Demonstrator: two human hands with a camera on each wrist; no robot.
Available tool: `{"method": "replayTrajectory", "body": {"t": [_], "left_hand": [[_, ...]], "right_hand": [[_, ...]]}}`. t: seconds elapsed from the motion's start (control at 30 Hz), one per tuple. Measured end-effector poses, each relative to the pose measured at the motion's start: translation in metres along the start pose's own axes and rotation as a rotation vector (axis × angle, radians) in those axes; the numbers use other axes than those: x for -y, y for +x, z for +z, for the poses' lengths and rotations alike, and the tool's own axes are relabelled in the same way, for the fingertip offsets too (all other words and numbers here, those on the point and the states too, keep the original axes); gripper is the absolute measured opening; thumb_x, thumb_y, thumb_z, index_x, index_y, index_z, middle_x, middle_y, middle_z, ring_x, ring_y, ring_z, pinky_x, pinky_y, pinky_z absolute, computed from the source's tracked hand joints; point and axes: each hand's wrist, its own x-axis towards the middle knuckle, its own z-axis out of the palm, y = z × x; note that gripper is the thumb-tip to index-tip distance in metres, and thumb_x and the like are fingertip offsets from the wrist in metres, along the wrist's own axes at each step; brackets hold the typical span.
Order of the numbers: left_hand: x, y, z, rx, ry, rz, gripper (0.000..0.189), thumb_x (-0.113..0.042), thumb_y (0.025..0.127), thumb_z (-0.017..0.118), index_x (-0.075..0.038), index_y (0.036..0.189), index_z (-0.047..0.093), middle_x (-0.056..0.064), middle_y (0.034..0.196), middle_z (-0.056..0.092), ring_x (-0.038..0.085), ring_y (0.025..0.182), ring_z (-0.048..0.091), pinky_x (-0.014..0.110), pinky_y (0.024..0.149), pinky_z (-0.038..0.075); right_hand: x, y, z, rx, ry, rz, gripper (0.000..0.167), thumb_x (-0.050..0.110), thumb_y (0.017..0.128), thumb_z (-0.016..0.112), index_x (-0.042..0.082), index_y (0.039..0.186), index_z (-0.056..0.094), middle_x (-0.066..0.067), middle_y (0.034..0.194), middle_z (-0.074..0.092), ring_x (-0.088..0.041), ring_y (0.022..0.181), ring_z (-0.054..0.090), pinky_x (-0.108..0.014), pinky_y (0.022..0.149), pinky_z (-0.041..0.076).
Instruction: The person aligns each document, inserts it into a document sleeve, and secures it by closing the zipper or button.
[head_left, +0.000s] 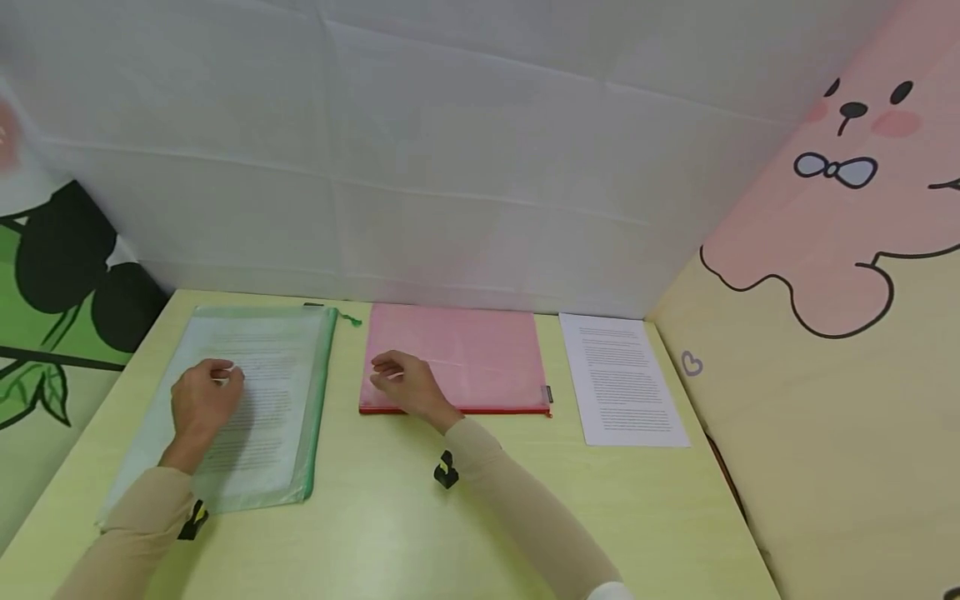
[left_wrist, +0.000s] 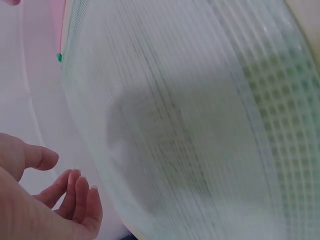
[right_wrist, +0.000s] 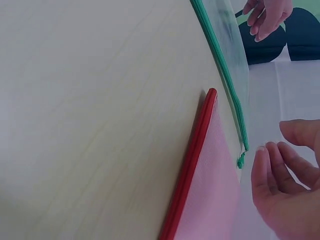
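Pale surface (head_left: pixel 510 508) bears, left, green mesh zipper pouch (head_left: pixel 311 404) with printed page (head_left: pixel 262 400) inside; far centre, pink zipper pouch (head_left: pixel 487 358); far right, printed sheet (head_left: pixel 624 383). Left hand (head_left: pixel 205 402) is over green pouch, right hand (head_left: pixel 411 386) over pink pouch's left part; both released, fingers loosely curved.

Green grid-patterned pouch (head_left: pixel 270 400), pink pouch (head_left: pixel 483 358) with red zip (head_left: pixel 506 411), dark-lined white sheet (head_left: pixel 624 380), beige sleeves (head_left: pixel 525 500)
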Motion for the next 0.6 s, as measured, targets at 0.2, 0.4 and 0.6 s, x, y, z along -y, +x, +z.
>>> {"method": "replayTrajectory", "body": {"t": [0.2,0.4,0.6], "left_hand": [[-0.016,-0.007,0.007,-0.004,-0.022,0.055,0.037,-0.017,0.101,0.054,0.014,0.119,0.064,0.032,0.109,0.067,0.044,0.097,0.062,0.045,0.074,0.046],[-0.033,-0.015,0.014,-0.013,-0.058,0.138,0.031,-0.014,0.1,0.056,0.011,0.114,0.067,0.029,0.101,0.07,0.043,0.094,0.064,0.046,0.075,0.048],[-0.05,-0.025,0.023,0.022,-0.09,0.206,0.029,-0.014,0.1,0.057,0.01,0.111,0.069,0.026,0.097,0.071,0.041,0.091,0.065,0.044,0.074,0.049]], "right_hand": [[-0.005,-0.011,-0.018,-0.019,0.004,0.008,0.027,0.007,0.099,0.068,-0.005,0.123,0.067,-0.015,0.117,0.071,-0.019,0.104,0.068,-0.024,0.091,0.054],[-0.009,-0.023,-0.038,-0.044,-0.01,0.023,0.028,0.009,0.098,0.07,-0.004,0.123,0.067,-0.01,0.113,0.071,-0.017,0.101,0.067,-0.027,0.091,0.055],[-0.018,-0.038,-0.059,-0.075,-0.047,0.018,0.028,0.008,0.099,0.069,-0.004,0.124,0.067,-0.01,0.114,0.071,-0.02,0.103,0.067,-0.031,0.091,0.055]]}}
